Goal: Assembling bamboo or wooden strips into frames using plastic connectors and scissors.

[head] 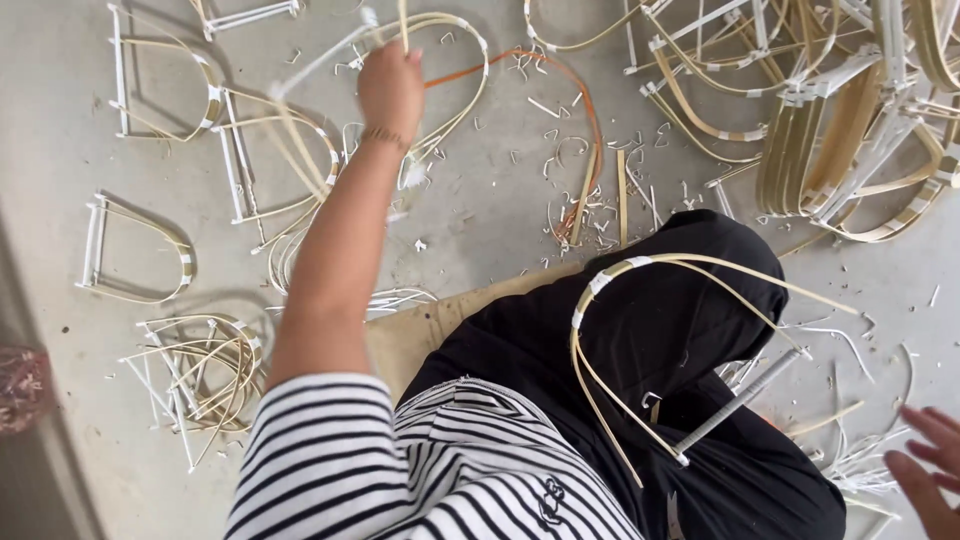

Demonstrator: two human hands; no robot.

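Left hand (392,85), arm stretched forward over the floor, fingers curled closed around a thin pale strip (403,22) that rises from the fist to the top edge of the view; the hand is blurred, so the exact finger placement cannot be told. The strip is held above a bent loop of pale cane (462,62) lying on the concrete floor (480,210), with an orange strip (580,100) curving just beside it. Right hand (925,465) at the lower right edge, fingers spread and open, holding nothing, hovering near loose white slivers (850,460) on the floor. On the lap, across black trousers (680,300), rests a half-made cane loop (600,330) with white binding at its bend and a grey rod (735,400) at its open end. Finished D-shaped frames (135,250) lie to the left of the arm; a large stack of frames (840,130) fills the upper right. Striped sleeve (320,440) in the foreground
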